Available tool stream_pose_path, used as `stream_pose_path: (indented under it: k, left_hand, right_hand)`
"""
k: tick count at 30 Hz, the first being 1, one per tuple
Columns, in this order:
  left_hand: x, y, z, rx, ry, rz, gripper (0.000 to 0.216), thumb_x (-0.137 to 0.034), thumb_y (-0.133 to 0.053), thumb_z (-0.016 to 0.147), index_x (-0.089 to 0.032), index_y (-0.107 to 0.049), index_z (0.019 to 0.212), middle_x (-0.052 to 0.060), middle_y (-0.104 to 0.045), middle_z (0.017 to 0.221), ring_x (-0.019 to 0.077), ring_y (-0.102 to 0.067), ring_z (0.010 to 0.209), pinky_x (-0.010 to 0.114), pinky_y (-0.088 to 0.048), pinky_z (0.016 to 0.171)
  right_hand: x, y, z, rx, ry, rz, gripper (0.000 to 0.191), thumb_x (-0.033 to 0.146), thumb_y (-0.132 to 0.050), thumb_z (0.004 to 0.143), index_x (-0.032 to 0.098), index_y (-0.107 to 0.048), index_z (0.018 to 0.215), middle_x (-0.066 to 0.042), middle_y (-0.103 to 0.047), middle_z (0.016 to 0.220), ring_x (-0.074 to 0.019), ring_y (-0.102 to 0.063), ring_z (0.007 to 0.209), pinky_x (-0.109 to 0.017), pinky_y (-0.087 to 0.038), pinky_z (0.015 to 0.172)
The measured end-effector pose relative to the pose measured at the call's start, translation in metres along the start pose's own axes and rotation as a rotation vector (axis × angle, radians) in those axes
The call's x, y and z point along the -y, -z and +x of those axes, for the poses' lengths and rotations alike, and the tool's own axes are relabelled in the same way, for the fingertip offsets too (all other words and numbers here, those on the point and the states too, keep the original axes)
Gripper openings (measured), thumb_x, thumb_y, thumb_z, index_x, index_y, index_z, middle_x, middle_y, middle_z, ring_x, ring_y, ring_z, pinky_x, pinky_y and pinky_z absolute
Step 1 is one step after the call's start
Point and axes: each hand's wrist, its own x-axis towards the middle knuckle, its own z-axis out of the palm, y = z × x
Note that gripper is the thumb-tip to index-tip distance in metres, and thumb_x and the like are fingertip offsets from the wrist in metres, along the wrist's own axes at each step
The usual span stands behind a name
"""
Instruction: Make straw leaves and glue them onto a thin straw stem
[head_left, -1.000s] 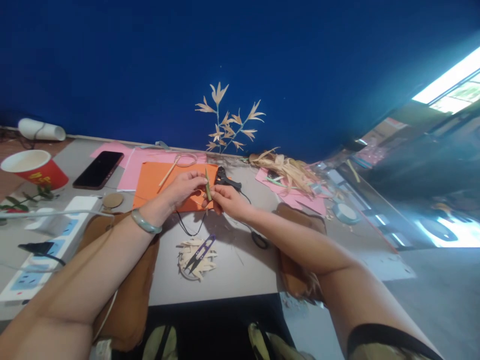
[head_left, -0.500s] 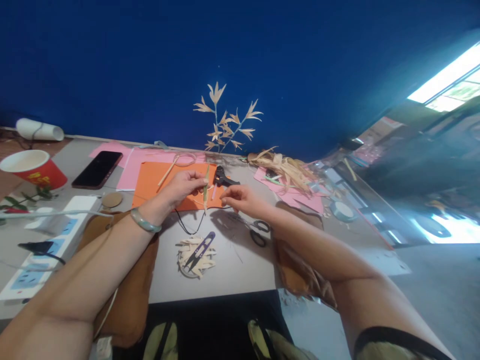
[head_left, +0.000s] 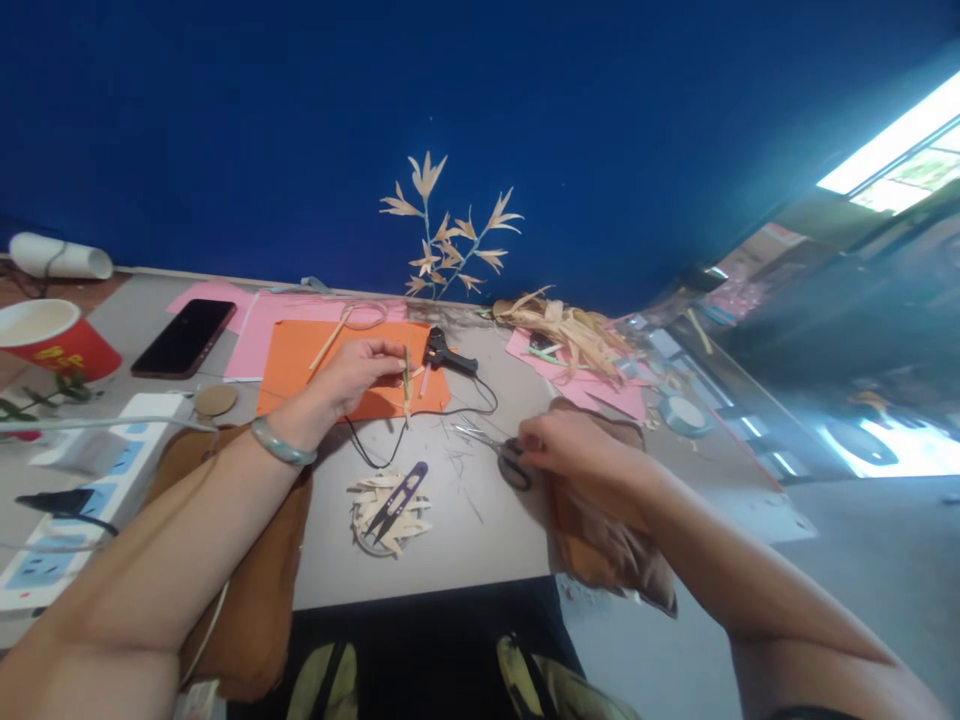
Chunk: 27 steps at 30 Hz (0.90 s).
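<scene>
My left hand (head_left: pixel 361 378) is closed in a pinch over the orange sheet (head_left: pixel 289 360). Between thumb and fingers it holds a thin greenish strip (head_left: pixel 408 372) upright, its pale lower end pointing down. My right hand (head_left: pixel 566 450) is closed at the black handles of the scissors (head_left: pixel 513 466), which lie on the table with their blades pointing left. The hand covers one handle loop. A black glue gun (head_left: pixel 451 353) rests on the orange sheet's right edge, between the two hands.
Purple thread snips (head_left: pixel 400 500) lie on a dish of pale husk pieces (head_left: pixel 367 508). Dried husks (head_left: pixel 574 335) sit on pink paper. A flowered branch (head_left: pixel 427 225) stands at the back. On the left are a phone (head_left: pixel 184 338), red paper cup (head_left: pixel 60 342) and power strip (head_left: pixel 82 510).
My right hand has moved right and toward me, from beside the glue gun to the scissors' handles, and closed there. My left hand keeps the strip in nearly the same place.
</scene>
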Motion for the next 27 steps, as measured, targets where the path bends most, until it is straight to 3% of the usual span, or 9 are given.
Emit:
stream_pose_path:
  k: [6,10,14,19,22,27]
  left_hand:
    - [-0.004,-0.002,-0.005,-0.018,-0.029,-0.001,0.026,-0.014,-0.079,0.049,-0.014,-0.065,0.072,-0.001,-0.063,0.063,0.0101,-0.058,0.059,0.027,-0.049,0.064]
    - [-0.007,-0.004,-0.008,0.023,-0.043,0.003,0.029,-0.014,-0.08,0.047,-0.013,-0.067,0.073,-0.001,-0.064,0.064,0.0099,-0.058,0.06,0.026,-0.048,0.064]
    - [-0.006,-0.005,-0.008,0.064,-0.033,0.015,0.032,-0.017,-0.082,0.047,-0.013,-0.067,0.075,0.0,-0.065,0.065,0.011,-0.059,0.061,0.027,-0.049,0.066]
    - [0.0,-0.006,-0.007,0.143,-0.085,0.057,0.03,-0.021,-0.083,0.05,-0.014,-0.067,0.074,0.001,-0.066,0.065,0.0113,-0.059,0.061,0.026,-0.048,0.064]
    - [0.0,-0.006,-0.008,0.151,-0.105,0.057,0.027,-0.022,-0.083,0.052,-0.014,-0.065,0.07,0.001,-0.065,0.065,0.0114,-0.059,0.06,0.026,-0.047,0.063]
    - [0.0,-0.009,-0.008,0.078,-0.099,0.007,0.026,-0.021,-0.081,0.052,-0.013,-0.062,0.067,-0.002,-0.061,0.061,0.0096,-0.057,0.058,0.025,-0.046,0.063]
  right_hand:
    - [-0.005,-0.022,0.002,-0.022,0.046,-0.082,0.011,0.033,-0.065,0.076,0.021,-0.065,0.076,-0.005,-0.069,0.077,-0.0185,-0.061,0.071,-0.027,-0.03,0.057]
    - [-0.005,-0.024,0.004,-0.059,0.053,-0.023,0.01,0.031,-0.065,0.077,0.021,-0.066,0.078,-0.005,-0.07,0.078,-0.0182,-0.061,0.071,-0.026,-0.032,0.059]
    - [0.015,-0.01,0.016,-0.179,0.125,0.293,0.023,0.04,-0.063,0.081,0.019,-0.069,0.087,-0.005,-0.072,0.086,-0.0149,-0.06,0.069,-0.024,-0.037,0.062]
    - [0.058,0.005,0.058,-0.303,0.296,0.807,0.037,0.049,-0.053,0.086,0.016,-0.069,0.084,0.0,-0.063,0.064,-0.0096,-0.05,0.052,-0.023,-0.036,0.053]
    - [0.078,0.004,0.085,-0.251,0.359,1.09,0.037,0.052,-0.062,0.079,0.016,-0.06,0.069,0.004,-0.053,0.052,-0.0071,-0.043,0.045,-0.021,-0.032,0.046]
    - [0.093,-0.004,0.107,-0.347,0.265,1.358,0.045,0.047,-0.08,0.061,0.018,-0.046,0.057,0.007,-0.048,0.049,-0.0039,-0.035,0.044,-0.018,-0.026,0.042]
